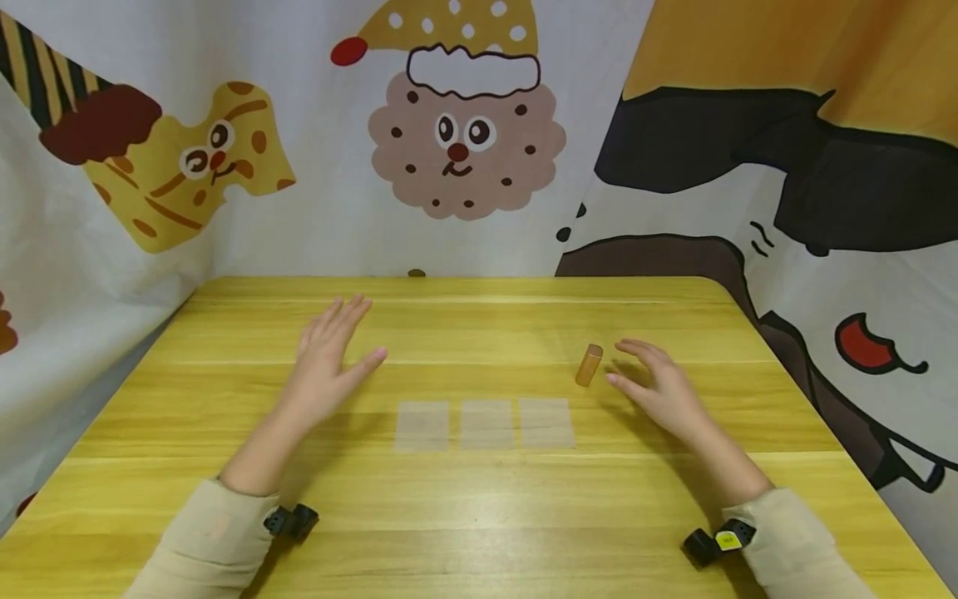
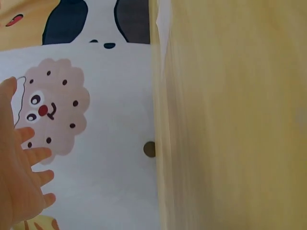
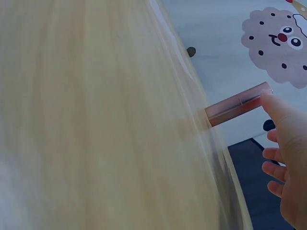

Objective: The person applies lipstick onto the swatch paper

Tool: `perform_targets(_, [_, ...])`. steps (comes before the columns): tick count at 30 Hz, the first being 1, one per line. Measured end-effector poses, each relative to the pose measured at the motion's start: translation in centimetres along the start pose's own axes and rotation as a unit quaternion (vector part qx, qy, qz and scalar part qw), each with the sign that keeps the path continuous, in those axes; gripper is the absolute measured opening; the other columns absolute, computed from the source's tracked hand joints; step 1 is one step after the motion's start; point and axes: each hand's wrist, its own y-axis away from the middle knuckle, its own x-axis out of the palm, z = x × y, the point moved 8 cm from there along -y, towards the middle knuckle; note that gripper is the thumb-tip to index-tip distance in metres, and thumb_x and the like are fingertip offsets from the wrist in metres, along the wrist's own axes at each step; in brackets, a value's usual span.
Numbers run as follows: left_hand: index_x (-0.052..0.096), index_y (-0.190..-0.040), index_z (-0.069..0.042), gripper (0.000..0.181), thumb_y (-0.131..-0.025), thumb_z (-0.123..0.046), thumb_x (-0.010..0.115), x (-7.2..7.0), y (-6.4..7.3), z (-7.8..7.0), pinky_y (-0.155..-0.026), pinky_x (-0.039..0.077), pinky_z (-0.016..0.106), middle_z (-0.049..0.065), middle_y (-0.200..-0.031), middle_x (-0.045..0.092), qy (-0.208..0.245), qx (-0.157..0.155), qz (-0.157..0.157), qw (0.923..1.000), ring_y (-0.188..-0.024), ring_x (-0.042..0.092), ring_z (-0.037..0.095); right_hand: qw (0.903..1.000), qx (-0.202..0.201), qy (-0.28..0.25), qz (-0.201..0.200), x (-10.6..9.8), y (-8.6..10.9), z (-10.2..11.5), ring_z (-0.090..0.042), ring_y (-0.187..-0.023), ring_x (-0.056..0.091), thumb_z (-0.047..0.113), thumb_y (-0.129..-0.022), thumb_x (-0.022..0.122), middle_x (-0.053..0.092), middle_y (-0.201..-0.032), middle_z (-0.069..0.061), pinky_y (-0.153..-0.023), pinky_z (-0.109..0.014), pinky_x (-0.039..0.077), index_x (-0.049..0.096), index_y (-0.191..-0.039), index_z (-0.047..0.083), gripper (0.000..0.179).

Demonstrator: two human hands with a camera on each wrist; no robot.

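Note:
A copper-coloured lipstick tube (image 1: 589, 366) stands upright on the right part of the table. My right hand (image 1: 664, 389) hovers just right of it, fingers loosely bent, with a small gap between fingertips and tube. In the right wrist view the thumb overlaps the end of the tube (image 3: 237, 104), whose seam shows partway along. My left hand (image 1: 325, 362) is held over the left part of the table, its fingers extended and thumb apart, holding nothing. The left wrist view catches that hand (image 2: 19, 177) with its fingers spread.
Three pale square patches, left (image 1: 422, 426), middle (image 1: 486, 424) and right (image 1: 546, 423), lie in a row on the wooden table (image 1: 479, 532). A curtain with cartoon prints (image 1: 299, 233) hangs behind the table's far edge.

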Motion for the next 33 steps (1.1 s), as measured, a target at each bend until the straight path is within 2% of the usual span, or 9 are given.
perform_targets(5, [0.029, -0.151, -0.011, 0.069, -0.095, -0.043, 0.056, 0.5, -0.1, -0.6, -0.111, 0.002, 0.057, 0.010, -0.155, 0.025, 0.030, 0.006, -0.007, 0.9995, -0.143, 0.012, 0.032, 0.9998, 0.012, -0.015, -0.005, 0.5, 0.1, -0.1, -0.041, -0.127, 0.040, 0.034, -0.090, 0.069, 0.048, -0.137, -0.019, -0.099, -0.060, 0.033, 0.051, -0.134, 0.002, 0.058])
perform_targets(11, [0.030, -0.151, -0.012, 0.070, -0.095, -0.043, 0.057, 1.3, -0.4, -1.5, -0.109, 0.007, 0.061, 0.008, -0.155, 0.026, 0.063, 0.009, -0.012, 0.9979, -0.142, 0.014, 0.032, 0.9977, 0.046, -0.049, -0.006, 1.3, 0.0, -0.9, -0.041, -0.124, 0.044, 0.034, -0.088, 0.070, 0.052, -0.132, -0.020, -0.100, -0.060, 0.032, 0.054, -0.132, 0.004, 0.055])
perform_targets(17, [0.028, -0.152, -0.018, 0.070, -0.094, -0.043, 0.057, 2.1, -0.5, -2.5, -0.109, 0.007, 0.062, 0.002, -0.156, 0.024, 0.091, 0.006, -0.006, 0.9958, -0.143, 0.013, 0.031, 0.9952, 0.058, -0.078, -0.013, 1.8, 0.0, -1.1, -0.039, -0.120, 0.048, 0.031, -0.087, 0.072, 0.056, -0.126, -0.021, -0.100, -0.058, 0.034, 0.056, -0.129, 0.003, 0.053])
perform_targets(25, [0.029, -0.152, -0.018, 0.069, -0.094, -0.044, 0.056, 3.3, -1.0, -3.6, -0.108, 0.012, 0.061, 0.002, -0.155, 0.026, 0.116, 0.013, -0.001, 0.9931, -0.142, 0.016, 0.028, 0.9935, 0.063, -0.091, -0.026, 2.6, -0.3, -1.2, -0.036, -0.105, 0.059, 0.023, -0.084, 0.075, 0.063, -0.116, -0.020, -0.090, -0.050, 0.045, 0.060, -0.122, -0.002, 0.048])
perform_targets(33, [0.029, -0.151, -0.016, 0.072, -0.094, -0.054, 0.051, 4.5, -1.2, -4.9, -0.108, 0.012, 0.061, 0.002, -0.155, 0.026, 0.135, 0.028, 0.008, 0.9904, -0.142, 0.016, 0.030, 0.9929, 0.079, -0.088, -0.017, 3.4, -0.5, -1.2, -0.030, -0.101, 0.058, 0.027, -0.085, 0.075, 0.066, -0.109, -0.015, -0.086, -0.045, 0.045, 0.063, -0.119, 0.000, 0.045])
